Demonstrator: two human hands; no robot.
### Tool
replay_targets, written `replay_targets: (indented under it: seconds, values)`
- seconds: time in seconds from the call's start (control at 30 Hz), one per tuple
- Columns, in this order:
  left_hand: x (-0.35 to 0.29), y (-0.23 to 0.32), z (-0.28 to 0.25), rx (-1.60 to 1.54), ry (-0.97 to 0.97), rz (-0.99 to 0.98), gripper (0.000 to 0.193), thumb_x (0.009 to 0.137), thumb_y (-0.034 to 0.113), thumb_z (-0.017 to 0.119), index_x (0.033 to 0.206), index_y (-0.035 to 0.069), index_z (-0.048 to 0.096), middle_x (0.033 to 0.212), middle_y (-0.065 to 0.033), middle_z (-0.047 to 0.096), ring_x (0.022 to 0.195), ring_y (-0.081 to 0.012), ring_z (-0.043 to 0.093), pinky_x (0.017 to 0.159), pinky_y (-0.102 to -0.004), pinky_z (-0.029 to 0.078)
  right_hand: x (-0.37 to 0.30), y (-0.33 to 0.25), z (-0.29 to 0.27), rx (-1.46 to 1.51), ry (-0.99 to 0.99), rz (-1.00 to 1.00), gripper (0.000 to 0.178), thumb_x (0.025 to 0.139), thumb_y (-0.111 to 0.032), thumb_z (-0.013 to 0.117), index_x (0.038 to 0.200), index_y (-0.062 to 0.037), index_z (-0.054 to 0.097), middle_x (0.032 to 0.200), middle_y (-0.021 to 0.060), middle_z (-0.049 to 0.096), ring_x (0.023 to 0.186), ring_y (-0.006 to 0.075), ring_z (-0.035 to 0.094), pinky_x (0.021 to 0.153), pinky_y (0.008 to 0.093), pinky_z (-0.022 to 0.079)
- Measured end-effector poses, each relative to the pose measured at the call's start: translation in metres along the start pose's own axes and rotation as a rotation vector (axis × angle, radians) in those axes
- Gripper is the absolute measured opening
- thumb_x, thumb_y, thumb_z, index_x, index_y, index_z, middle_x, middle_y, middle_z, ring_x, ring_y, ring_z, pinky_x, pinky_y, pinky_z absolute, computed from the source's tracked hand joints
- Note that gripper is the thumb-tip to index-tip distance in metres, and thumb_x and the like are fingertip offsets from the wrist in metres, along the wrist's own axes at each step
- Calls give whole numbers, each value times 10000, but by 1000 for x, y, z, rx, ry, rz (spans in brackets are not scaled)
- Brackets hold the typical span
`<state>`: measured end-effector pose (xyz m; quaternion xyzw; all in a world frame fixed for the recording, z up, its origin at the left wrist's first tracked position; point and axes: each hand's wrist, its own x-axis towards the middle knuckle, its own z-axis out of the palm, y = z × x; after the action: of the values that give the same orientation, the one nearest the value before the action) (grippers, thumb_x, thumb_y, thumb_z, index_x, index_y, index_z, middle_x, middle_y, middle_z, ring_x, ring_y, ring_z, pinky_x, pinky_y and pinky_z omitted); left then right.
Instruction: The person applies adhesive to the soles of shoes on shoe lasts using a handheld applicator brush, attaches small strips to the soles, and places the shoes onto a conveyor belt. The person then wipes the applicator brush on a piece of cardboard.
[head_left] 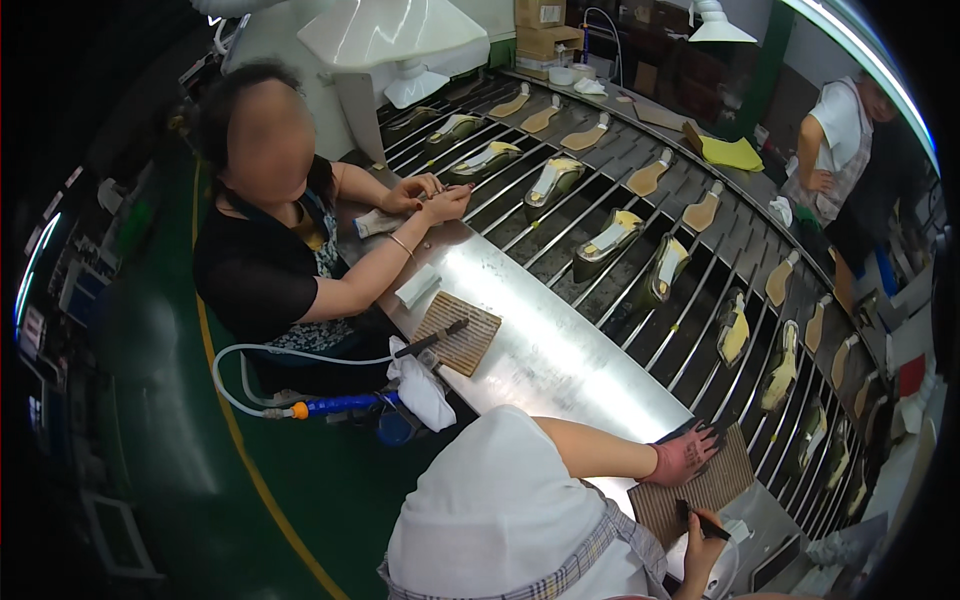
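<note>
My left hand (685, 455), in a pink glove with dark fingertips, rests palm down at the far edge of a ribbed brown board (665, 515). Its fingers are spread; I cannot tell whether the dark patch beside them is a separate thing. In my right hand (702, 555), bare and closed, is a slim dark tool (712, 528), perhaps a brush. Its end lies over the board's near part, beside a round white container (738, 535). On the conveyor (640, 330), shoe uppers on lasts (780, 380) stand in a row, with tan insoles (778, 280) along the far side.
A co-worker (290, 220) at the left holds something small over the metal table (540, 330). A second ribbed board (460, 335) bears a dark tool. A white cloth (420, 390) and blue hose (345, 404) are at the table's edge. Another person (830, 150) stands far right.
</note>
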<state>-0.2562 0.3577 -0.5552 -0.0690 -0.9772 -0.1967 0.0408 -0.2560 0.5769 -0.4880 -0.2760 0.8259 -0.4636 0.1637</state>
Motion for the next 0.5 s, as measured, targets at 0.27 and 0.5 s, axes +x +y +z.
replay_targets:
  seconds: [0.27,0.5]
  values:
    - [1,-2,5,-48,53,-5,635,906,358,511,1390,-44,427,1461,-250,384,1401,-379,308,1173,-556,170,26,19,10,-355,243,-372,146,897,-33,650,1014,55,640,960,175,664,876,303,638,796,375,500]
    - [1,3,5,-18,48,-30,613,918,355,491,1383,-41,441,1452,-253,395,1401,-384,307,1171,-561,167,8,4,30,-466,264,-447,182,885,-8,628,1047,76,623,995,234,648,891,398,631,789,422,501]
